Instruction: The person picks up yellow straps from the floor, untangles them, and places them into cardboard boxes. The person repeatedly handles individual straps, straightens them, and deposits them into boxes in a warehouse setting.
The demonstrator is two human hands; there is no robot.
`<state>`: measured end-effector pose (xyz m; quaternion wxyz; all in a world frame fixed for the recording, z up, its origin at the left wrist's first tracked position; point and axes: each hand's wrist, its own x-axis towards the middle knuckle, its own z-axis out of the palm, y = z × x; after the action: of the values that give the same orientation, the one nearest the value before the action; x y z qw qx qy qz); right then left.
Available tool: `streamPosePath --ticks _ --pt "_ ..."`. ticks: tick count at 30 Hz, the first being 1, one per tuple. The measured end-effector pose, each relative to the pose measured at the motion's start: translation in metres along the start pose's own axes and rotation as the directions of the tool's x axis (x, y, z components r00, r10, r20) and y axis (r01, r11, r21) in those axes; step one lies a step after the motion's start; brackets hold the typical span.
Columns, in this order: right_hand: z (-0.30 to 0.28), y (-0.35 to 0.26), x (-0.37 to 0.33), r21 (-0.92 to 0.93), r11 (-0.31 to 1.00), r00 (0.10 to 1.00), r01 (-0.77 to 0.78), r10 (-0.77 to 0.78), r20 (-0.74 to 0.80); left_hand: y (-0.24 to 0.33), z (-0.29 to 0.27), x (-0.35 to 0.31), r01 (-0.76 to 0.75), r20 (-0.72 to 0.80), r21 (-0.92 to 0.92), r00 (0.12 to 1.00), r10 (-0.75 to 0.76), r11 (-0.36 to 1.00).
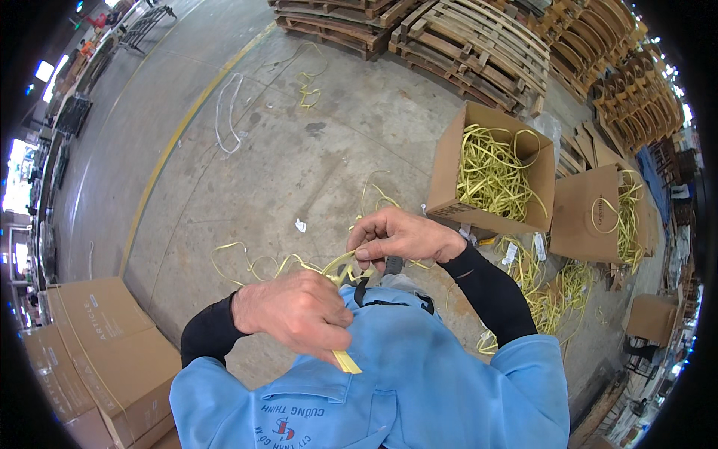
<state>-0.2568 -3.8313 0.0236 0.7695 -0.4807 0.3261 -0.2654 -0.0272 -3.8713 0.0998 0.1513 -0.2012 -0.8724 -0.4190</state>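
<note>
Yellow strap (329, 271) | pinched by left hand (299, 310) and right hand (400, 236) | bare concrete floor (299, 150) ahead

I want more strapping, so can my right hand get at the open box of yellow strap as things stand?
Probably not right away. The right hand is pinching the yellow strap that the left hand also holds, so its grip is taken. Bare floor lies between it and the open box.

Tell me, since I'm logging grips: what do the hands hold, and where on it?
Both hold one yellow strap: left hand near its cut end, right hand pinching further along it.
</note>
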Motion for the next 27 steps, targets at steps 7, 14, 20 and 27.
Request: streamPosePath --ticks 7,14,20,27 --pt "0.009 0.007 0.007 -0.340 0.921 0.798 0.188 -0.345 -0.495 -0.021 0.012 -0.016 0.363 -0.036 0.609 0.901 -0.433 0.705" --pt "0.055 0.028 0.038 -0.649 0.624 0.319 0.435 -0.781 -0.537 -0.073 0.039 -0.021 0.564 -0.783 0.075 0.544 -0.302 0.822" --pt "0.059 0.043 0.046 -0.697 0.638 0.402 0.328 -0.761 -0.509 -0.079 0.091 0.000 0.108 -0.773 -0.622 0.071 -0.630 0.775" --pt "0.062 0.059 0.044 -0.509 0.740 0.367 0.440 -0.666 -0.650 -0.086 0.101 -0.012 -0.217 -0.800 -0.596 0.244 -0.548 0.773"
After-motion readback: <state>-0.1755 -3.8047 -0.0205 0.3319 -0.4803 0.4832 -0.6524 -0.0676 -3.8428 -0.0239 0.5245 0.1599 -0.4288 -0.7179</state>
